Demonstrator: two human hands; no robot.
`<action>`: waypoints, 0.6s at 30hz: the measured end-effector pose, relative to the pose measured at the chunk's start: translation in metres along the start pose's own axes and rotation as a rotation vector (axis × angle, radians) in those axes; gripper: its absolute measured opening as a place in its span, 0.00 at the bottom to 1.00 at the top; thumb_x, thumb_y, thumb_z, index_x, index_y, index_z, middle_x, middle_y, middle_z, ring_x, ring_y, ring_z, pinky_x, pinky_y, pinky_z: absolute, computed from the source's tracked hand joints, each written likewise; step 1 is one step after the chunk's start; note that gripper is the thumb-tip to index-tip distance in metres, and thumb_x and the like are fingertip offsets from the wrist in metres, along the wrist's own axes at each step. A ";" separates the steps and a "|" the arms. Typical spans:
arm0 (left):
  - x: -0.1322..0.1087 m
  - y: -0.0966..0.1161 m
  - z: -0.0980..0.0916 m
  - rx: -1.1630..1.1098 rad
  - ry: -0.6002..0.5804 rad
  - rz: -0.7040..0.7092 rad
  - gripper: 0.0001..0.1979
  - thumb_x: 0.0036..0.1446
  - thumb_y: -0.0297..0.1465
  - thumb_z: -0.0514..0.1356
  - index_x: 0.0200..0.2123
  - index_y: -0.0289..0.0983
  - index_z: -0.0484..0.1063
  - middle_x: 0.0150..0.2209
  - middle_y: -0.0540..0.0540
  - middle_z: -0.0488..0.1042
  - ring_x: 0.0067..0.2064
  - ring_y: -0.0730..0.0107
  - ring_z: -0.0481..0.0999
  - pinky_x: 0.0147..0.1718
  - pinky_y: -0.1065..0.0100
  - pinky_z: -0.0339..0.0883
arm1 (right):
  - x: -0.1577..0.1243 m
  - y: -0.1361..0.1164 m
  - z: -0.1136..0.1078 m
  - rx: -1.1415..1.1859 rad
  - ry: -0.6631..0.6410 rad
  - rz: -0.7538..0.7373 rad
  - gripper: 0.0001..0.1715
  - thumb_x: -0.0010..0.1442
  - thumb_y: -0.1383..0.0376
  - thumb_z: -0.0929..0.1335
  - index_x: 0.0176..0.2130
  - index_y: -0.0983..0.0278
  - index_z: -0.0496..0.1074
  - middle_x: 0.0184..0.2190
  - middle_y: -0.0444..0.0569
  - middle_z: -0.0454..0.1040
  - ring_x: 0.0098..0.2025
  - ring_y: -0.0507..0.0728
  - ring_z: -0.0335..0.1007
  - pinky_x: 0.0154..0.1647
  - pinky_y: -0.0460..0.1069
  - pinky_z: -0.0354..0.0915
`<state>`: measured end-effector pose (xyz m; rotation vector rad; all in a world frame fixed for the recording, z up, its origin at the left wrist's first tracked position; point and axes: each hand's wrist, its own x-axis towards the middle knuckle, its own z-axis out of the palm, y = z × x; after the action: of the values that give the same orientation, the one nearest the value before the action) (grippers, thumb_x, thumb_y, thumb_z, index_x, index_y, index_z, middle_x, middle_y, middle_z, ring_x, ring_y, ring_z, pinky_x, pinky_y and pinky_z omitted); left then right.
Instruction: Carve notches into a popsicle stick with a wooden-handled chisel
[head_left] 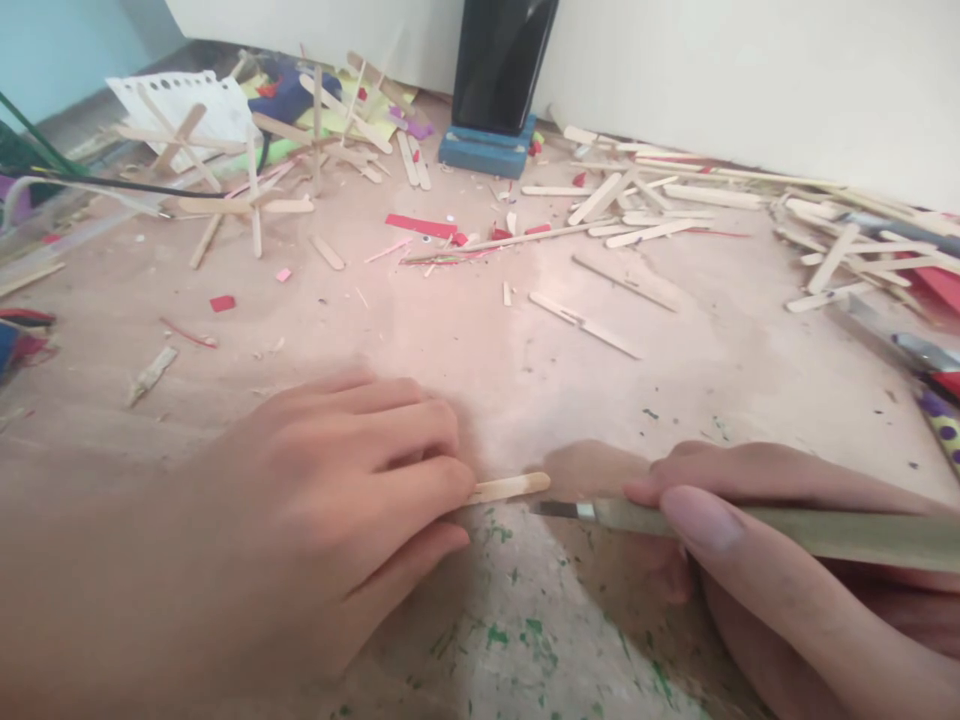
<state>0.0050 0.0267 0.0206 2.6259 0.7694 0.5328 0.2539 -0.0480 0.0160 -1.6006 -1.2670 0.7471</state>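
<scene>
My left hand (352, 480) lies low over the table at centre left, its fingers bent and pressed together on a wooden craft stick (514, 488). Only the rounded right end of that stick shows; the rest is hidden under the fingers. At the lower right, my right hand (757, 540) grips a craft knife (840, 537) with a pale green handle, thumb on top. The knife's short dark tip points left, just below the stick's free end. Whether they touch, I cannot tell.
Loose craft sticks (652, 215) are strewn along the back and right. A dark phone (502, 65) leans in a blue stand (486, 148). Crossed-stick pieces (251, 200) stand at left near torn paper (217, 100). Red scraps (420, 226) and green flecks mark the tabletop (450, 330).
</scene>
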 end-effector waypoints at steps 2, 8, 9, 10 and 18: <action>0.000 0.000 0.000 0.028 -0.021 0.020 0.10 0.71 0.26 0.56 0.40 0.41 0.77 0.40 0.53 0.79 0.41 0.69 0.77 0.43 0.63 0.66 | 0.002 -0.001 0.001 -0.024 -0.017 -0.004 0.04 0.61 0.55 0.78 0.36 0.51 0.83 0.24 0.42 0.79 0.21 0.49 0.74 0.21 0.33 0.67; 0.002 -0.003 -0.003 -0.086 -0.071 0.027 0.14 0.69 0.22 0.53 0.40 0.39 0.77 0.39 0.52 0.78 0.41 0.71 0.76 0.44 0.65 0.65 | -0.001 -0.014 0.009 0.073 0.038 0.118 0.03 0.57 0.55 0.78 0.32 0.48 0.83 0.24 0.39 0.79 0.21 0.47 0.75 0.24 0.30 0.66; 0.003 -0.004 -0.003 -0.094 -0.099 0.021 0.14 0.69 0.20 0.52 0.40 0.39 0.77 0.40 0.52 0.78 0.42 0.70 0.76 0.45 0.64 0.65 | -0.002 -0.015 0.009 0.097 0.031 0.132 0.03 0.57 0.55 0.78 0.32 0.48 0.83 0.25 0.39 0.80 0.22 0.47 0.75 0.24 0.31 0.67; 0.003 -0.004 -0.003 -0.088 -0.113 0.028 0.15 0.68 0.19 0.52 0.40 0.39 0.77 0.41 0.52 0.78 0.44 0.69 0.75 0.46 0.64 0.64 | -0.002 -0.014 0.008 0.102 0.008 0.116 0.02 0.58 0.56 0.78 0.33 0.48 0.83 0.26 0.39 0.80 0.21 0.48 0.76 0.23 0.31 0.68; 0.003 -0.005 -0.002 0.020 -0.022 0.034 0.11 0.73 0.27 0.56 0.39 0.41 0.78 0.41 0.53 0.78 0.42 0.70 0.74 0.46 0.63 0.60 | 0.003 -0.001 0.000 -0.033 0.016 -0.049 0.11 0.56 0.50 0.79 0.36 0.52 0.84 0.25 0.46 0.78 0.27 0.59 0.79 0.19 0.45 0.74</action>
<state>0.0038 0.0330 0.0207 2.6629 0.7287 0.5069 0.2541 -0.0450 0.0167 -1.5927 -1.3087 0.6850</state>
